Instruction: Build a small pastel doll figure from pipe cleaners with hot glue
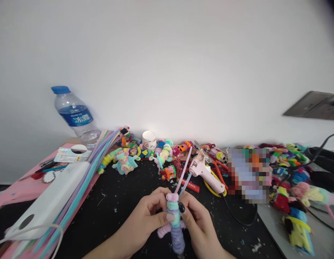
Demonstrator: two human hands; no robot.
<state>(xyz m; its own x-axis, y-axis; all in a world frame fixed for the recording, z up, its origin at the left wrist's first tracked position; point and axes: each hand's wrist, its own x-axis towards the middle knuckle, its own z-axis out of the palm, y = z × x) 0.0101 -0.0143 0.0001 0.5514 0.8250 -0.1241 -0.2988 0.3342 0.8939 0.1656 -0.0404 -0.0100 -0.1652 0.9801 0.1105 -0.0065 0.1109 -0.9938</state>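
Note:
Between both hands I hold a fuzzy pipe-cleaner figure (177, 239), banded in pink, mint and lilac, close to the table's front. My left hand (145, 219) grips its left side, the thumb pressed on the mint part. On the other side my right hand (197, 223) pinches it, a dark-nailed thumb near the top. Two thin pipe-cleaner stems, one pink (185, 169) and one pale blue (185, 185), rise above the figure. The fingers behind the figure are partly hidden. Just beyond my right hand lies a pale pink glue gun (207, 172).
Finished pipe-cleaner figures (125, 162) line the wall, with a paper cup (149, 139) among them. At left are a water bottle (75, 115), a bundle of pastel pipe cleaners (83, 187) and a white device (52, 199). A black cable (237, 217) trails from the glue gun.

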